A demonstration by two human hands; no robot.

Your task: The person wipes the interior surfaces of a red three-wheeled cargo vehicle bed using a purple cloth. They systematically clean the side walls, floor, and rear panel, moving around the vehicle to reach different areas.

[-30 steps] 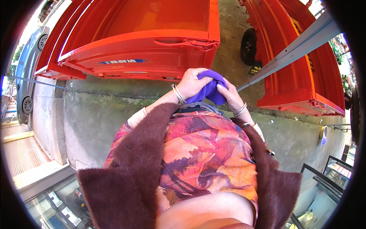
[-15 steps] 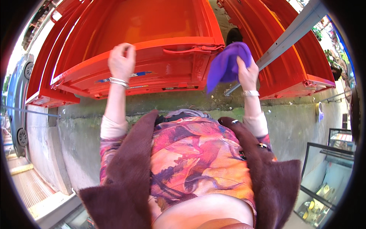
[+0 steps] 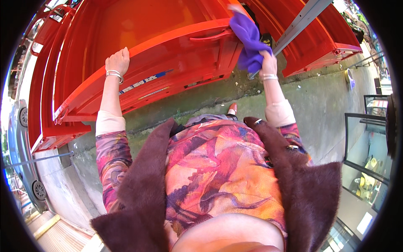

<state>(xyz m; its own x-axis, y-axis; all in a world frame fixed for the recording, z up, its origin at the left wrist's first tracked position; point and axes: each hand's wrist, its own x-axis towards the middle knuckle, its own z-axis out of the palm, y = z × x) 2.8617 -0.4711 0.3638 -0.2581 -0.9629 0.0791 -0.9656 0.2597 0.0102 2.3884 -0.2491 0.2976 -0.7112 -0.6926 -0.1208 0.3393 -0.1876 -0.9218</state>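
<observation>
A grey concrete pavement (image 3: 327,105), green with moss below both hands, carries the large orange metal bins (image 3: 159,54). A small pale cup-like object (image 3: 348,75) lies right of the right hand (image 3: 268,63).

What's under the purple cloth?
The purple cloth, gripped by the right hand, hangs against the corner of the orange bin. The patch of bin directly beneath it is covered, so it cannot be seen.

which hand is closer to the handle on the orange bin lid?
Right. The right hand grips a purple cloth just right of the lid handle. The left hand rests on the lid's front edge, well to the handle's left.
</observation>
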